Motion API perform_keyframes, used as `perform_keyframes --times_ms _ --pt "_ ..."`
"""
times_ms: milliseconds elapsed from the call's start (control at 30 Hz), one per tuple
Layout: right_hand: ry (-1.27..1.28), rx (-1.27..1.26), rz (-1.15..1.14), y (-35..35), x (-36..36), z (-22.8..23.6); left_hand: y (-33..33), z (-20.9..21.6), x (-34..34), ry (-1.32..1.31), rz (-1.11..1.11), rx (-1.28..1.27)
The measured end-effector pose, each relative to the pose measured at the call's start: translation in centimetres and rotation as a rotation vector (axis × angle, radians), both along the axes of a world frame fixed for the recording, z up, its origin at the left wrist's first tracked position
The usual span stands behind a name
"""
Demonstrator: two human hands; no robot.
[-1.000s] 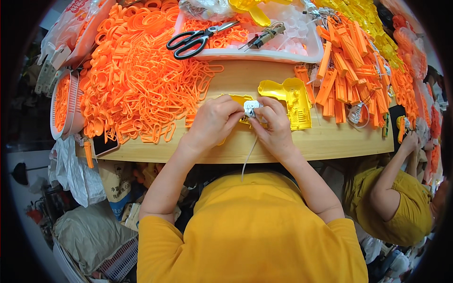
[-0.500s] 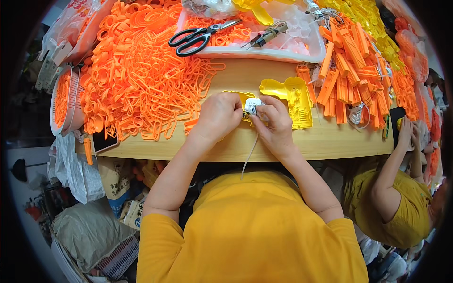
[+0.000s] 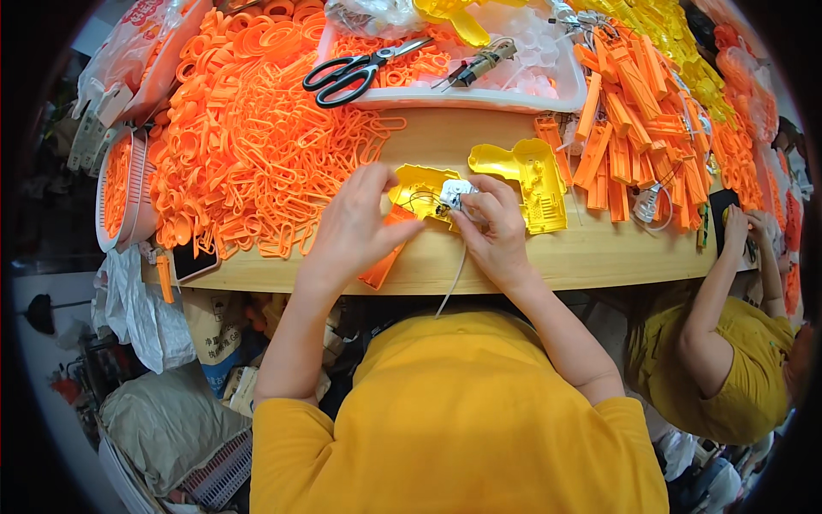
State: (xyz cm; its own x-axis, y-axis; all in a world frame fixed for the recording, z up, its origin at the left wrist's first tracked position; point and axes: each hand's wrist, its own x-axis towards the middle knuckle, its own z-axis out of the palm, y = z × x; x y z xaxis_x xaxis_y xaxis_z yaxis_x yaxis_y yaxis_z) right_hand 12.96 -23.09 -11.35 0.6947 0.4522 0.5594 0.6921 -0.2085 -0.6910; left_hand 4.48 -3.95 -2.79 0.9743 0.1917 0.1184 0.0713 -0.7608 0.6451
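Between the thumb and fingers of my right hand (image 3: 495, 224) is a small white plastic unit (image 3: 456, 190) with thin wires, over one end of a yellow shell half (image 3: 417, 182). A pale cord (image 3: 454, 281) hangs below that hand toward the table's front edge. My left hand (image 3: 353, 221) is raised just left of the shell, thumb and fingers apart, holding nothing. Beneath its thumb lies an orange bar-shaped part (image 3: 384, 262), partly hidden. A second yellow shell half (image 3: 538, 184), inner side up, rests right of my right hand.
Orange loops and rings (image 3: 265, 146) are heaped at left. Scissors (image 3: 360, 73) and a small cutter-like tool (image 3: 481, 63) lie across a white tray (image 3: 462, 99). Orange bars (image 3: 629, 120) pile up at right, near a co-worker's hands (image 3: 745, 230). The table edge (image 3: 548, 282) curves in front.
My left hand has come off the yellow shell and moved left, its fingers spreading. More of the shell and the orange bar now show. My right hand stays at the white unit.
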Motion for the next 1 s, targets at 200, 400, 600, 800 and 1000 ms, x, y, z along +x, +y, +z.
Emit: perform_keyframes --times_ms 200,400,600,800,1000 --pt "-0.043 0.016 0.003 0.4 -0.2 0.2 -0.4 -0.5 -2.3 0.140 -0.003 0.192" --pt "-0.058 0.021 -0.002 0.4 -0.4 -0.2 -0.1 -1.8 0.2 0.110 0.087 -0.258" --pt "-0.065 0.035 -0.005 0.5 -0.5 -0.2 -0.9 -3.3 0.9 -0.075 0.085 0.019" --pt "-0.060 0.031 -0.003 0.4 -0.3 -0.4 -2.1 -4.7 0.6 -0.201 0.115 -0.007" --pt "-0.053 0.029 0.001 0.6 0.1 -0.1 -2.3 -5.9 1.3 -0.293 0.133 0.025"
